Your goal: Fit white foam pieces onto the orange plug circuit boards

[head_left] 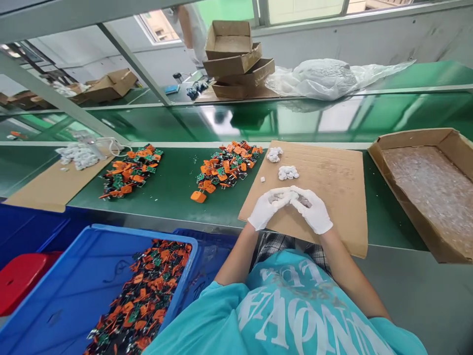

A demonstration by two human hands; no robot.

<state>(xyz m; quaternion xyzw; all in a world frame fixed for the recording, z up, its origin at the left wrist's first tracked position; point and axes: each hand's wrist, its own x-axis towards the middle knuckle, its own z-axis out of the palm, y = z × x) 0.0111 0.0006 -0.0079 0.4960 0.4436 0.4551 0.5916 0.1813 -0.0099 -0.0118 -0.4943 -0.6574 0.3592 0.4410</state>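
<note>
Both my hands wear white gloves and meet over the cardboard sheet (332, 197), fingertips close together. My left hand (266, 208) is closed, its fingers and thumb pinching a small white piece (294, 195). From the other side my right hand (314, 211) pinches the same piece, which the gloves mostly hide. Just beyond the fingers lies a heap of small white pieces (288, 172), with a second white heap (274, 155) farther back. A single white piece (262, 179) sits apart, left of the heaps.
Orange-and-green circuit parts (225, 166) are piled left of the cardboard, with another such pile (131, 170) beyond. A blue bin (92, 256) of similar parts stands below left. At right is a cardboard box (406, 185) of clear pieces. Stacked boxes (240, 64) and a person (186, 29) are behind.
</note>
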